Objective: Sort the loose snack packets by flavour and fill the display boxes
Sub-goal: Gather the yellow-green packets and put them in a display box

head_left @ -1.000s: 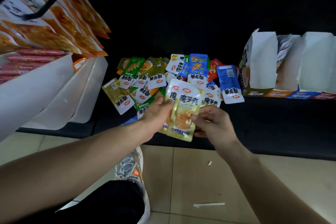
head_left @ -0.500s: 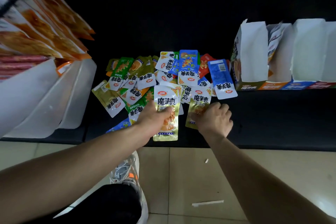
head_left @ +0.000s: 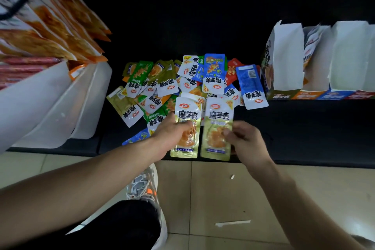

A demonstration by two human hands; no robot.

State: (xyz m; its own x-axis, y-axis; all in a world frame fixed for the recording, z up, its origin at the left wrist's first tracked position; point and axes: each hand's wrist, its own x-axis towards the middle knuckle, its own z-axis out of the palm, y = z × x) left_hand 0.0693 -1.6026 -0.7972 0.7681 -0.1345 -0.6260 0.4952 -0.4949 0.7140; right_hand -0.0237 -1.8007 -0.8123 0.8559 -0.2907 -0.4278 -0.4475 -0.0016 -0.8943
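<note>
A heap of loose snack packets (head_left: 182, 85) in green, olive, blue, red and white lies on a dark shelf (head_left: 304, 128). My left hand (head_left: 172, 134) holds one yellow-green packet (head_left: 187, 128) by its left side. Beside it, my right hand (head_left: 243, 140) pinches a second yellow-green packet (head_left: 217, 128) on its right edge. Both packets are upright and side by side over the shelf's front edge. Open display boxes (head_left: 288, 61) stand in a row on the shelf at the right; one holds a few packets.
White plastic bins (head_left: 60, 107) stand at the left below hanging orange snack bags (head_left: 60, 32). A tiled floor (head_left: 263, 199) lies below the shelf with paper scraps on it. My shoe (head_left: 142, 187) and dark trouser leg are at the bottom centre.
My right hand picked a second yellow-green packet from the heap and brought it next to the one in my left hand. The view shifted slightly downward.
</note>
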